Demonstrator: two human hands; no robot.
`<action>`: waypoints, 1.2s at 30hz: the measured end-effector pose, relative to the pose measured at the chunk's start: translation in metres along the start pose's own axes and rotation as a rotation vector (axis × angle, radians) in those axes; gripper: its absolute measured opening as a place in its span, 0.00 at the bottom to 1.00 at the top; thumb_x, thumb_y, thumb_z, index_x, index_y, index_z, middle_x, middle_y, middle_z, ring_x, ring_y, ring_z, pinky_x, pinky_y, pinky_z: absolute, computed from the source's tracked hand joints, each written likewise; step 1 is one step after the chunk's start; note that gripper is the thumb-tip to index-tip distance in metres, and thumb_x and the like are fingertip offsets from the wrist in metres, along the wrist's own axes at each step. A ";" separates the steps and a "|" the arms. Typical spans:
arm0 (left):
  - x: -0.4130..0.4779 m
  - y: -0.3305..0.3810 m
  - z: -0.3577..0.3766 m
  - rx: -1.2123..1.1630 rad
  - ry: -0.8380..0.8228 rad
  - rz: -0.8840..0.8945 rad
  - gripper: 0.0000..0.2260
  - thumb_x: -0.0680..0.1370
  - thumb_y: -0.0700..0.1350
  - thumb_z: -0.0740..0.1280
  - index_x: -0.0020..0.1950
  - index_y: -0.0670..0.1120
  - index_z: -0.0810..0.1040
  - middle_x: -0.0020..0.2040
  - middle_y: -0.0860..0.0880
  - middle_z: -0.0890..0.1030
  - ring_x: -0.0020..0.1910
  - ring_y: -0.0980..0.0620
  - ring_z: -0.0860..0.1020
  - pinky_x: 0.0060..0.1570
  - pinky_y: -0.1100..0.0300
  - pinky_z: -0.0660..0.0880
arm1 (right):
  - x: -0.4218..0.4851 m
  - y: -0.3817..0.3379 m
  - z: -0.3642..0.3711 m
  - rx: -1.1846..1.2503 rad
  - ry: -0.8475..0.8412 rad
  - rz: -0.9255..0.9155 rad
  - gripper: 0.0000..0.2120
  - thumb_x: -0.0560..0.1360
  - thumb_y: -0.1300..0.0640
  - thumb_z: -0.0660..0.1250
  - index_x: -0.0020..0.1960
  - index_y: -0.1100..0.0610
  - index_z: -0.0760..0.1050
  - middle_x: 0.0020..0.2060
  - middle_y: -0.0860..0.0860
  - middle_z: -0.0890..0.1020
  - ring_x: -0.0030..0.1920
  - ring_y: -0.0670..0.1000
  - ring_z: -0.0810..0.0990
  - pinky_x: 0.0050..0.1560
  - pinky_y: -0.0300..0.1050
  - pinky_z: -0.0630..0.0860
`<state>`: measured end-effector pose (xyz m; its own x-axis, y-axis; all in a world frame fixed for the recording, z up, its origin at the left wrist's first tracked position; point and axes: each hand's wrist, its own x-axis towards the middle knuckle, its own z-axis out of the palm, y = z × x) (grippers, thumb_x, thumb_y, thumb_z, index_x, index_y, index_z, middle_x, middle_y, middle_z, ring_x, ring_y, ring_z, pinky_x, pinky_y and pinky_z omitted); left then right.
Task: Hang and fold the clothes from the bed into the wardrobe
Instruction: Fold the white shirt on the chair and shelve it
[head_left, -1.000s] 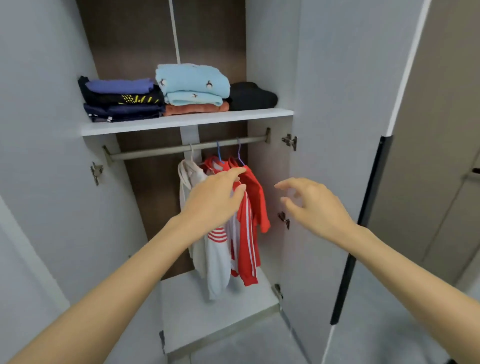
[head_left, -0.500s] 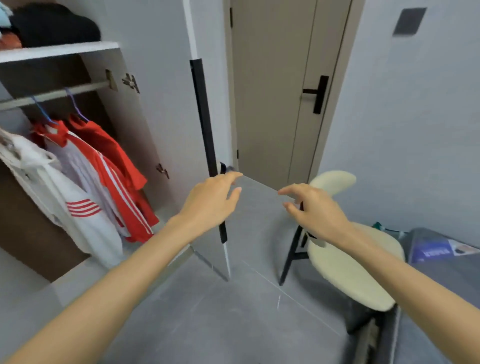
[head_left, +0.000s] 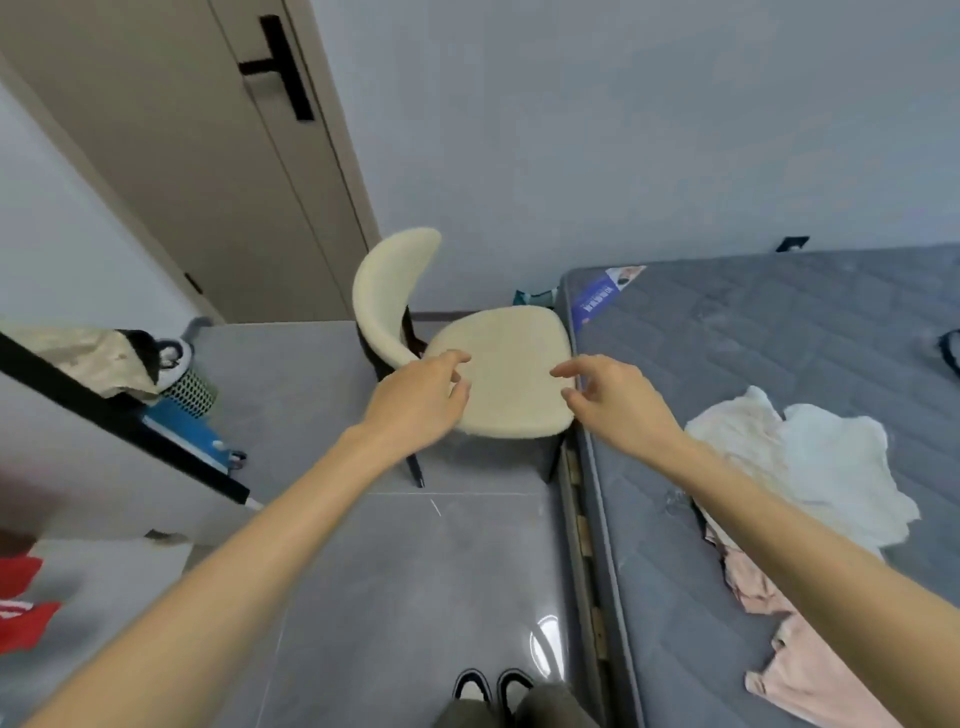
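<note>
Both hands, left (head_left: 423, 400) and right (head_left: 618, 397), hang loosely open and empty; clothes (head_left: 810, 467) lie lower right on the bed (head_left: 779, 332), nearer the right.

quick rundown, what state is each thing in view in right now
left hand, open, holding nothing
right hand, open, holding nothing
bed, bare mattress with clothes on it
white clothes, crumpled, unfolded
pink clothes, crumpled, unfolded
wardrobe door, open
room door, closed
chair, upright, nothing on the seat
</note>
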<state>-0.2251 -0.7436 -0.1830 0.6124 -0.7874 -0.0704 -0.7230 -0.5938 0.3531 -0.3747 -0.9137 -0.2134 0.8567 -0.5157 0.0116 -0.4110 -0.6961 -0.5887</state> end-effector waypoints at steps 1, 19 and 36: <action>0.008 0.007 0.009 -0.010 -0.034 0.035 0.18 0.82 0.48 0.56 0.72 0.50 0.66 0.63 0.52 0.77 0.60 0.49 0.75 0.49 0.56 0.71 | -0.007 0.012 -0.001 0.001 0.013 0.055 0.14 0.76 0.56 0.63 0.60 0.48 0.77 0.57 0.47 0.80 0.45 0.48 0.77 0.52 0.47 0.75; 0.126 0.179 0.239 -0.023 -0.473 0.410 0.17 0.81 0.45 0.58 0.69 0.47 0.70 0.60 0.48 0.79 0.58 0.46 0.76 0.56 0.53 0.72 | -0.133 0.258 0.023 0.183 0.100 0.803 0.14 0.75 0.64 0.63 0.59 0.59 0.78 0.58 0.57 0.79 0.57 0.56 0.77 0.43 0.37 0.61; 0.170 0.231 0.515 -0.012 -0.795 0.448 0.27 0.80 0.42 0.62 0.76 0.52 0.58 0.75 0.48 0.58 0.70 0.44 0.61 0.60 0.48 0.70 | -0.123 0.485 0.136 0.256 0.130 0.939 0.21 0.76 0.65 0.62 0.69 0.58 0.71 0.64 0.56 0.73 0.65 0.55 0.71 0.54 0.33 0.61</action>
<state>-0.4530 -1.0997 -0.5941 -0.1293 -0.8283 -0.5451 -0.8337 -0.2068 0.5120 -0.6367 -1.1204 -0.6105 0.1686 -0.8656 -0.4715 -0.8146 0.1469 -0.5611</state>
